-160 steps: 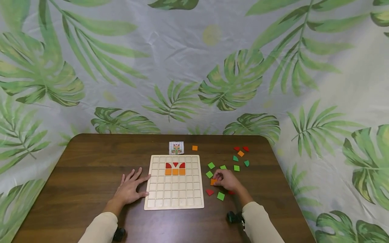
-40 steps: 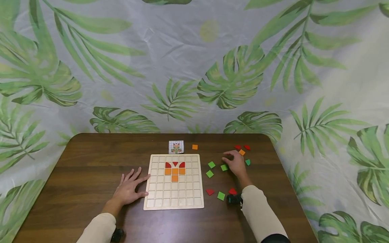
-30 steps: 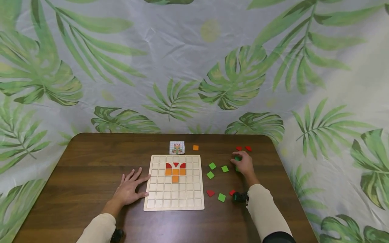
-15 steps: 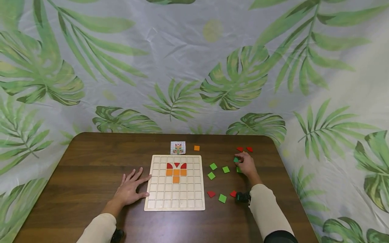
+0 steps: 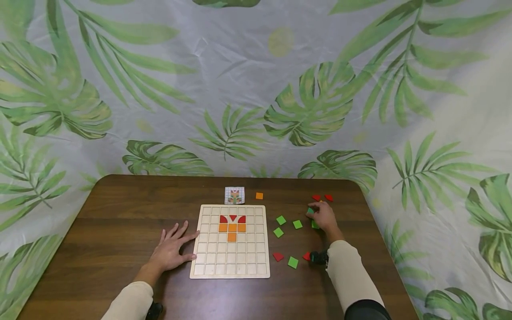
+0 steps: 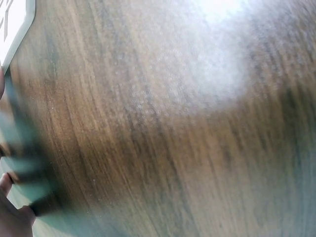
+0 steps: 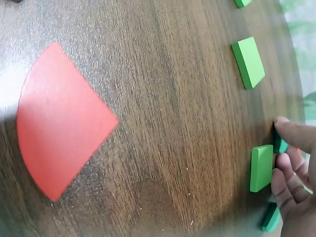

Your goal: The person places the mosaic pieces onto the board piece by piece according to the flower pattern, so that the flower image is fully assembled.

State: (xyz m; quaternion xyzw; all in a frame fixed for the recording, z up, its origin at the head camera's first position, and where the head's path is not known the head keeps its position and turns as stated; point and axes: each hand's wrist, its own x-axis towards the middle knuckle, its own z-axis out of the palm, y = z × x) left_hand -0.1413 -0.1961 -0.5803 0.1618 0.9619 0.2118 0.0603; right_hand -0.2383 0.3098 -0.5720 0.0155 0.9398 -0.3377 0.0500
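Observation:
My left hand (image 5: 170, 251) rests with spread fingers at the left edge of the wooden grid board (image 5: 232, 269). On the board, red pieces (image 5: 233, 218) form a row above three orange squares (image 5: 232, 227), with another orange square (image 5: 232, 237) below the middle one. Right of the board, my right hand (image 5: 325, 218) pinches a dark green quarter-circle piece (image 5: 310, 210) between thumb and finger, at the tabletop. In the right wrist view, a light green square (image 7: 261, 168) lies just beside the fingers, and a second dark green piece (image 7: 270, 217) is partly behind the hand.
A small pattern card (image 5: 234, 195) lies behind the board, with an orange square (image 5: 259, 195) to its right. Several light green squares (image 5: 297, 224) are scattered right of the board. A red quarter-circle (image 5: 278, 256) lies nearer, and red pieces (image 5: 316, 197) lie beyond my right hand.
The orange square my right hand held at first now sits on the board under the middle one. That hand has moved back and right and pinches the dark green piece. The left hand stays put.

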